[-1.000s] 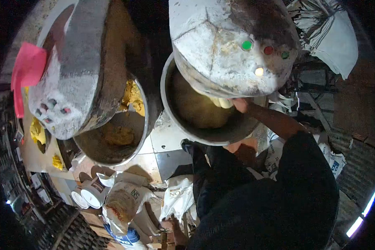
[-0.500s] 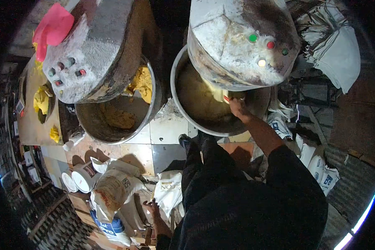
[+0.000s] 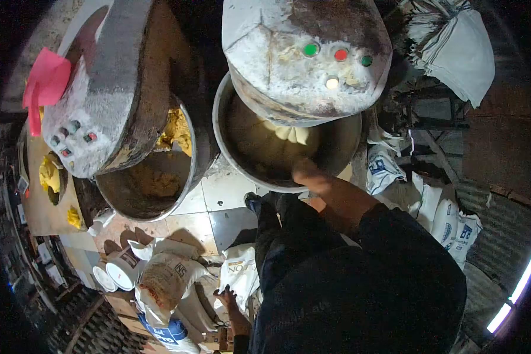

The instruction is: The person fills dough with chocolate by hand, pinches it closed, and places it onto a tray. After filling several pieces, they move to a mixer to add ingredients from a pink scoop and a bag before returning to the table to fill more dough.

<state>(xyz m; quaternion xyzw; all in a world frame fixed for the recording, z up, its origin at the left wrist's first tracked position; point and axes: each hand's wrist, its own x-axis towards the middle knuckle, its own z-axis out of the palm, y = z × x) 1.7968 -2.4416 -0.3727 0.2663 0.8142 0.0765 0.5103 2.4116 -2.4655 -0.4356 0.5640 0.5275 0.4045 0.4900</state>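
Note:
My right hand (image 3: pixel 308 174) is over the near rim of the right mixing bowl (image 3: pixel 220 121), blurred, its fingers hard to make out. Whether it holds anything does not show. Pale dough (image 3: pixel 292 134) lies in that bowl, bulging in folds under the mixer head (image 3: pixel 307 65), which hides the far part of it. Down by the white sack (image 3: pixel 239 271) hangs my left hand (image 3: pixel 227 298), fingers apart and holding nothing.
At left, a second mixer (image 3: pixel 100 106) stands over a bowl (image 3: pixel 192 171) with yellow dough (image 3: pixel 176 133). A pink scoop (image 3: pixel 47 76) rests against it. Sacks (image 3: pixel 168 277) and white buckets (image 3: pixel 123 268) crowd the floor; more sacks (image 3: pixel 454 230) lie at right.
My right hand has drawn back from the dough toward the near rim; the red-handled tool it held no longer shows. The view has shifted, and the dough's folds appear turned.

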